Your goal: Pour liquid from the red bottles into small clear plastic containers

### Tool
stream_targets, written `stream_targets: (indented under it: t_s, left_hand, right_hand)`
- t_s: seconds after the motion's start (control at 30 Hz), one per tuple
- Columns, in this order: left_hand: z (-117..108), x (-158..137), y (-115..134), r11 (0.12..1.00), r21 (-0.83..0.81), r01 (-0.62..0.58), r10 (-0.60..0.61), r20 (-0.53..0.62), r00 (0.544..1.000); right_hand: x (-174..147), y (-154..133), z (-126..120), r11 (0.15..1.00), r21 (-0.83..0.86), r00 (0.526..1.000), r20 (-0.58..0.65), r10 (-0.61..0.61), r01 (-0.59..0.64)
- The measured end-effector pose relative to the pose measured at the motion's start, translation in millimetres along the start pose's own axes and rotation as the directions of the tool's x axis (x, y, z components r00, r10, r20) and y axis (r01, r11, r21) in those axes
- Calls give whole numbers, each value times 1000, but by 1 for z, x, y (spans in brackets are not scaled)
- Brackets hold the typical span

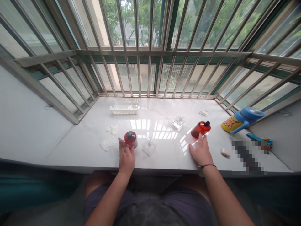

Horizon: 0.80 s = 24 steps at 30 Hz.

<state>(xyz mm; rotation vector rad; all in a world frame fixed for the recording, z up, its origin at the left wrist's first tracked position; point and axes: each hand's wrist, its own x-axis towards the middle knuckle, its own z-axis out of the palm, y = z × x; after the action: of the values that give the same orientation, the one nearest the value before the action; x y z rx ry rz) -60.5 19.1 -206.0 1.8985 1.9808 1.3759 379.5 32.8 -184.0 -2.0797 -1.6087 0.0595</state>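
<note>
A red, see-through bottle [130, 138] with a dark top stands on the white sill, left of centre. My left hand [126, 157] grips its near side, fingers along its left and the thumb at its right. To the right, a second red bottle [199, 129] with a black cap leans or lies tilted toward the right. My right hand [201, 151] is just in front of it, fingers apart and fingertips at its near side; whether they touch it I cannot tell. Between the hands are two clear glass-like pieces, one near [150, 147] and one farther back [178, 122].
A white perforated basket [124, 107] stands near the window bars. Crumpled tissues [108, 142] lie at left, another [203, 112] at the back right. Right of my hand are a pale, rounded object [225, 153], a blue-and-yellow cup [242, 119] on its side and a blue strap [255, 137].
</note>
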Motion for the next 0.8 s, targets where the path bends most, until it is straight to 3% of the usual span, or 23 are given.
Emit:
stream_targets:
  t_s: [0.17, 0.27, 0.33, 0.4, 0.53, 0.63, 0.8]
  left_hand:
    - [-22, -7, 8, 974, -57, -219, 214, -80, 974]
    - [-36, -17, 26, 916, -76, -395, 391, -57, 919]
    - [-36, -22, 44, 895, -131, -425, 428, -10, 904]
    - [-28, -23, 62, 904, -193, -380, 399, 69, 914]
    - [3, -12, 80, 955, -258, -142, 199, 207, 958]
    - [22, -1, 79, 951, -308, -8, 104, 298, 949]
    - [28, 0, 80, 918, -397, 14, 130, 333, 934]
  right_hand:
    - [9, -9, 4, 996, 21, 996, -11, -87, 87]
    - [-10, -48, 2, 967, 146, 976, -83, -199, 210]
    - [-28, -84, -1, 911, 277, 952, -79, -296, 306]
    - [-45, -122, -4, 847, 395, 928, -39, -371, 356]
    - [-65, -181, -2, 774, 536, 914, 12, -406, 337]
    - [-67, -204, 5, 768, 587, 935, 48, -351, 258]
    - [-63, -220, 13, 812, 565, 974, 63, -220, 147]
